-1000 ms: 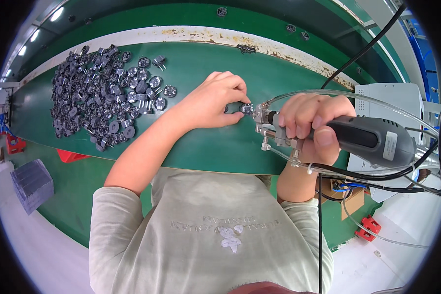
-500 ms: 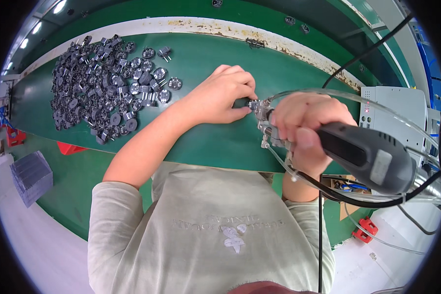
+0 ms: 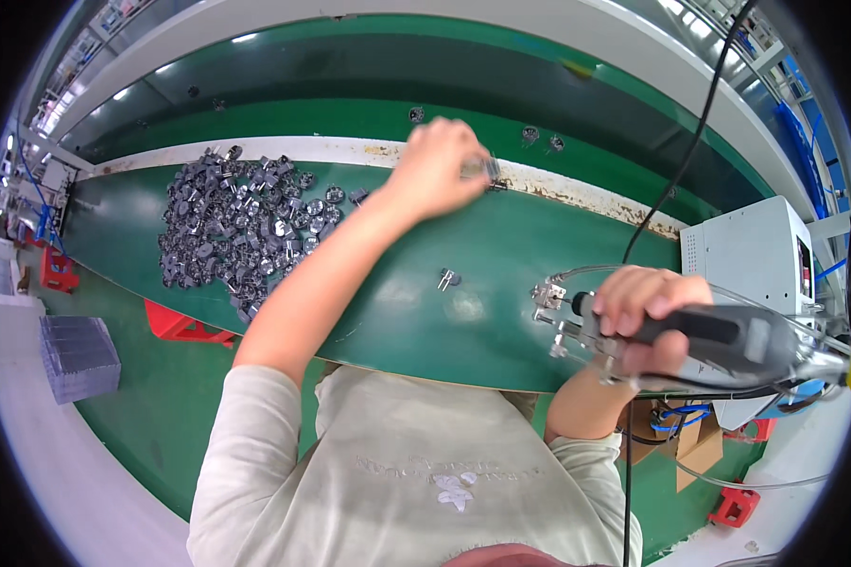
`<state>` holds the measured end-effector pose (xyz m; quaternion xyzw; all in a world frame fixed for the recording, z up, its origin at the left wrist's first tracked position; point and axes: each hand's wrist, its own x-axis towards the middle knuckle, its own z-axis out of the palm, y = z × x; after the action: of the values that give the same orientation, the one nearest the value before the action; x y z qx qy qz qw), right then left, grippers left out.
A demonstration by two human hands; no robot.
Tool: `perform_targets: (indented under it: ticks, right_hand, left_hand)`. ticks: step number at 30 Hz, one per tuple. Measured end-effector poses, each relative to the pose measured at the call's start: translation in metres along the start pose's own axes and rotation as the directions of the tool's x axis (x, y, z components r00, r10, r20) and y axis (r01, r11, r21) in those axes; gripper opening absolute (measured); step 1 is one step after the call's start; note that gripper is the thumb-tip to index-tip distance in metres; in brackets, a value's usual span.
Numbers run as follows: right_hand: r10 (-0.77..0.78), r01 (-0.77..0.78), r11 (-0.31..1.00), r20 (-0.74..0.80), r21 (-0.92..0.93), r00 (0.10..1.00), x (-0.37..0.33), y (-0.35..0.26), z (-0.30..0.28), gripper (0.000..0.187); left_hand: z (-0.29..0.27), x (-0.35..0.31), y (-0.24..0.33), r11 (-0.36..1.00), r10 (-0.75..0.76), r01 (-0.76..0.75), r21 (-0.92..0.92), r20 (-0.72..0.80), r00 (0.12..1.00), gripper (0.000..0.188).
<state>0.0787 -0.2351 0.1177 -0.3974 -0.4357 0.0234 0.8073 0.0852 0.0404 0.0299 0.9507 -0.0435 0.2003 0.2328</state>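
Note:
Over the white ledge at the table's far side, my left hand (image 3: 437, 172) reaches out with its fingers bent together. A small round part (image 3: 480, 168), smeared by motion, shows at its fingertips. My right hand (image 3: 648, 317) is wrapped round a grey and black powered screwdriver (image 3: 761, 340), which lies nearly level. Its metal nose (image 3: 549, 298), fitted with thin air tubes, points left above the green tabletop (image 3: 397, 321). A single dark pronged part (image 3: 449, 279) lies on the table between my hands.
A large heap of small black and metal parts (image 3: 246, 222) covers the table's left. Beyond the ledge (image 3: 577, 198) runs a green belt (image 3: 331, 113) with several scattered round parts. A white control box (image 3: 738, 255) stands at the right. A black cable (image 3: 695, 142) hangs near it.
My left hand has left the screwdriver's nose and moved away to the far ledge. The screwdriver has drawn slightly back. A pronged part is now visible on the table. The view has tilted upward.

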Motion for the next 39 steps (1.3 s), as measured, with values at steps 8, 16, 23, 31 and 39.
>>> perform_targets:
  ticks: [8,16,23,31,39]
  right_hand:
    - [0.254,-0.306,0.904,-0.2,-0.299,0.946,-0.01,0.004,0.001,0.024]
    - [0.25,-0.363,0.891,-0.373,-0.273,0.894,-0.003,-0.003,-0.001,0.023]
    - [0.235,-0.357,0.896,-0.401,-0.264,0.885,-0.007,0.001,0.0,0.023]
    - [0.165,-0.238,0.928,-0.257,-0.286,0.952,-0.011,0.007,-0.007,0.02]
    - [0.078,-0.145,0.964,-0.285,-0.222,0.955,-0.012,0.005,-0.016,0.026]
  left_hand:
    - [0.018,0.034,-0.133,0.826,-0.528,0.487,0.285,0.084,0.845,0.05]
    - [0.07,0.073,-0.062,0.979,-0.123,0.153,-0.139,0.199,0.972,0.052]
    - [0.098,0.12,-0.009,0.97,-0.194,0.143,0.196,0.272,0.943,0.051]
    - [0.095,0.111,-0.032,0.951,-0.249,0.186,0.248,0.254,0.935,0.029]
    - [-0.064,-0.043,-0.038,0.901,-0.357,0.319,0.294,0.085,0.93,0.032]
